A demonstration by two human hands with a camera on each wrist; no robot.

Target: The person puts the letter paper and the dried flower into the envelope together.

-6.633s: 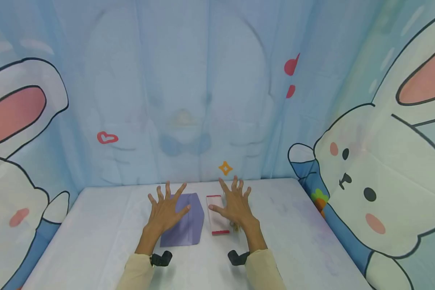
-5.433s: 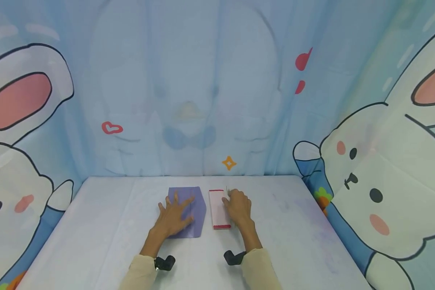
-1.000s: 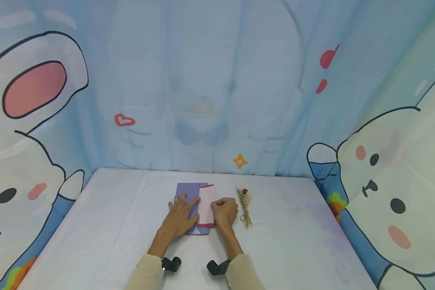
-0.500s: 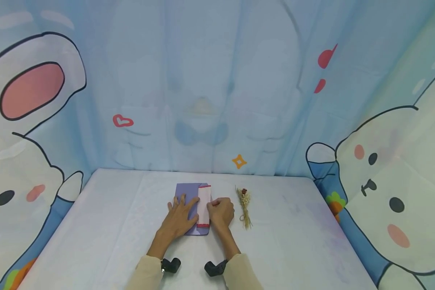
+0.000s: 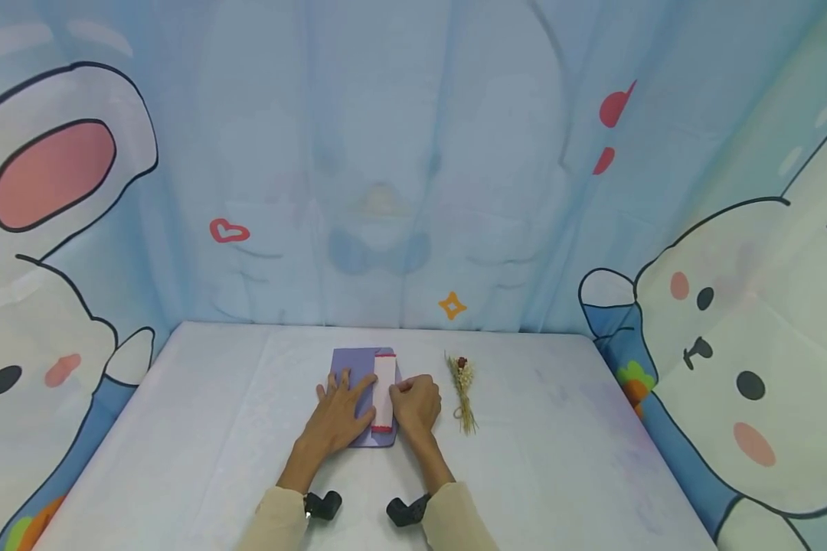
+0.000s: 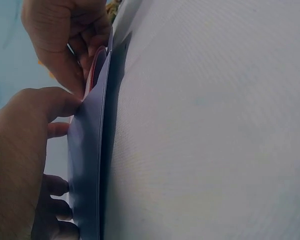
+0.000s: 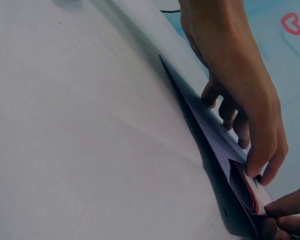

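Observation:
A purple envelope (image 5: 350,358) lies on the table. My left hand (image 5: 338,417) rests on it with spread fingers, the thumb beside a pale pink folded card (image 5: 384,390) with red-trimmed ends. The thumb and fingers of my right hand (image 5: 417,404) pinch the card's right edge. In the right wrist view the folded card (image 7: 244,187) bows up at the envelope's open side, its left part hidden inside or under the purple paper (image 7: 215,137). The left wrist view shows the left hand (image 6: 20,145) against the envelope (image 6: 90,150) and the right hand (image 6: 60,40) pinching above.
A small bunch of dried flowers (image 5: 463,390) with a dark red bloom lies to the right of the right hand. White cloth (image 5: 558,451) covers the table. A blue curtain (image 5: 400,191) printed with rabbits hangs behind and at both sides.
Earlier the card lay apart, right of the envelope, and the flowers were by the right hand. In the last second the right hand moved left and the card's visible strip narrowed.

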